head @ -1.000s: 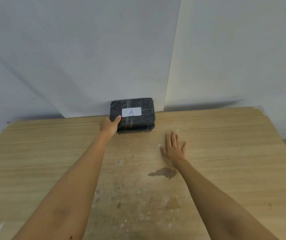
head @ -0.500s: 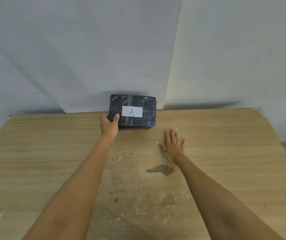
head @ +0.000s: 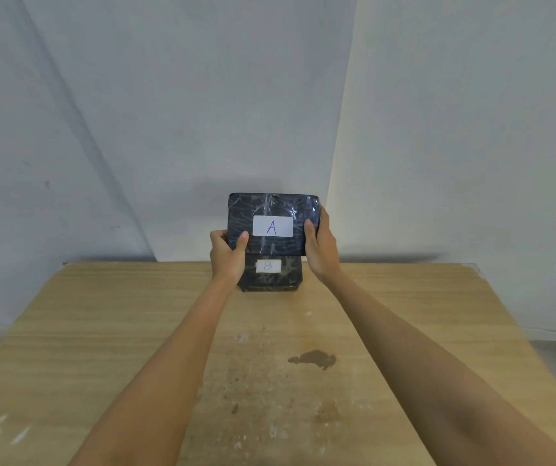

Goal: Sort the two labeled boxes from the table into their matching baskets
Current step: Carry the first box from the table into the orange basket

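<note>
Half a second ago only the left hand [head: 227, 255] touched the box marked A [head: 272, 224] while the right hand [head: 321, 248] lay flat on the table [head: 101, 331]; now both hands grasp that box and it is lifted clear of the table, its labelled face turned toward the camera. With it raised, a second box marked B [head: 271, 274] shows, which was hidden under it before.

Both boxes are dark, rectangular with rounded corners, and wrapped in glossy, wrinkled clear film that catches the light; each bears a white paper label with a handwritten letter. Pale wood-grain covers the table, with scuffs, white flecks and a dark stain nearer the camera than box B.

Box A hangs above box B, its lower edge overlapping B's top in the picture. Thumbs press on A's front face at its left and right edges, fingers wrapped behind. Box B rests on the table's far edge, between the two wrists, against the white wall [head: 169, 95].
</note>
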Demonstrator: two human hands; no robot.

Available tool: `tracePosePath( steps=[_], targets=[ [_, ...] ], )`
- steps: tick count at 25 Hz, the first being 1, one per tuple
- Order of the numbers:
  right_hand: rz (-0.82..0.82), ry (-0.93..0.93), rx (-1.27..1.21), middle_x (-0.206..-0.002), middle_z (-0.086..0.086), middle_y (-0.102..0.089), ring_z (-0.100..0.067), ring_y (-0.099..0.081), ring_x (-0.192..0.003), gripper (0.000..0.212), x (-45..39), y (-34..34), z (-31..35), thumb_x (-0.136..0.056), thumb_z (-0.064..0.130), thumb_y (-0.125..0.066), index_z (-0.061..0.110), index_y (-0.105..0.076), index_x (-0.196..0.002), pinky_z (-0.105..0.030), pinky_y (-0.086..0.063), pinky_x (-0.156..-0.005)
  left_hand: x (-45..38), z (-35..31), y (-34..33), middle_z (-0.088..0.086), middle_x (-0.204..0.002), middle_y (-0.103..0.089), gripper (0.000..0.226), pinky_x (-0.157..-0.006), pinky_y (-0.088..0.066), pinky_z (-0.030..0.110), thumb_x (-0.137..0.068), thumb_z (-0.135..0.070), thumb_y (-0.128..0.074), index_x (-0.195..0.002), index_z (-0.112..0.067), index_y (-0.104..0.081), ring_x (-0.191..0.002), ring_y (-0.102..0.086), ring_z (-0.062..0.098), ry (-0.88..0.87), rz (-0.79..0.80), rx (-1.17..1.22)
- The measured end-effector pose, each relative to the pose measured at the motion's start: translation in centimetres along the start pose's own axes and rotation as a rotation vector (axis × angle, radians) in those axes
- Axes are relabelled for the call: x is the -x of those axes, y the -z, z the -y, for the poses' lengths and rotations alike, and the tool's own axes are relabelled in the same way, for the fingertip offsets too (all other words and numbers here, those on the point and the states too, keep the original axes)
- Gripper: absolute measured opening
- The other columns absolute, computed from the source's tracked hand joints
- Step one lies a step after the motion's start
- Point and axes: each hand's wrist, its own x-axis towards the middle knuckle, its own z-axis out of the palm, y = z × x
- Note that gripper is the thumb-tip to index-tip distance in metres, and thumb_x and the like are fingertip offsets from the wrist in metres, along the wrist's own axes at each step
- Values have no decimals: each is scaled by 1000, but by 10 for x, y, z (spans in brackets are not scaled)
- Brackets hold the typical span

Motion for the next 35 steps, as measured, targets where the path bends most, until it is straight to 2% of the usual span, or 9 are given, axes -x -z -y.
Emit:
tracePosePath(
  steps=[2,4,7,13,19,24,28,31,35],
  targets=[
    [-20,33,4,-145,-5,-48,-25,-50,-130,51,8,7,16,-102,36,-31,23,-18,-149,-51,-41,-109,12,-16,12,-2,-99,-57,49,-79,-44,28,-96,-24,-50,-137,-9,-29,-82,-59,11,-107,65,7],
    [-35,68,3,-143,-6,-50,-26,-52,-127,51,18,14,28,-102,35,-32,23,-16,-149,-52,-42,-108,21,-29,24,4,-120,-57,57,-92,-47,33,-96,-21,-48,-146,-17,-21,-103,-60,18,-207,145,15],
    [-44,102,-17,-141,-10,-51,-28,-53,-125,51,35,24,44,-103,31,-33,22,-15,-150,-51,-44,-107,34,-45,38,6,-141,-45,62,-110,-38,44,-96,-21,-45,-150,-27,-16,-129,-45,21,-316,199,-66],
    [-85,85,-122,-146,-7,-46,-25,-48,-131,50,75,43,61,-103,26,-33,25,-15,-150,-41,-41,-109,62,-53,50,-1,-151,-37,56,-117,-28,45,-99,-34,-33,-152,-29,-14,-140,-34,16,-404,259,-75],
    [-153,95,-137,-146,-4,-45,-21,-47,-131,48,126,87,62,-104,22,-32,24,-17,-150,-42,-40,-111,95,-62,27,-10,-161,-15,55,-123,-12,36,-100,-47,-16,-152,-31,-9,-148,-15,12,-318,310,-24],
    [-220,79,-129,-145,-6,-46,-22,-47,-132,47,168,153,41,-104,18,-33,20,-20,-149,-48,-40,-111,146,-78,-33,-4,-155,-33,57,-121,-20,41,-97,-54,-14,-149,-34,-26,-144,-29,15,-209,425,224],
    [-291,50,-97,-144,-5,-46,-21,-46,-132,46,208,233,10,-104,18,-33,20,-22,-148,-40,-41,-111,209,-84,-104,-2,-150,-43,61,-119,-25,43,-97,-54,-10,-148,-27,-31,-138,-38,16,-145,560,357],
    [-327,-3,-37,-145,-3,-45,-19,-46,-131,48,242,304,-21,-104,23,-33,23,-19,-149,-34,-40,-108,270,-89,-159,1,-148,-44,65,-117,-29,44,-96,-55,-8,-147,-23,-34,-137,-41,19,-57,636,461],
    [-390,-33,33,-145,-6,-46,-23,-47,-131,47,286,395,-66,-103,22,-34,20,-21,-149,-41,-41,-110,353,-87,-239,3,-148,-45,66,-116,-31,42,-97,-54,-7,-147,-21,-34,-136,-42,20,29,688,517]
  ],
)
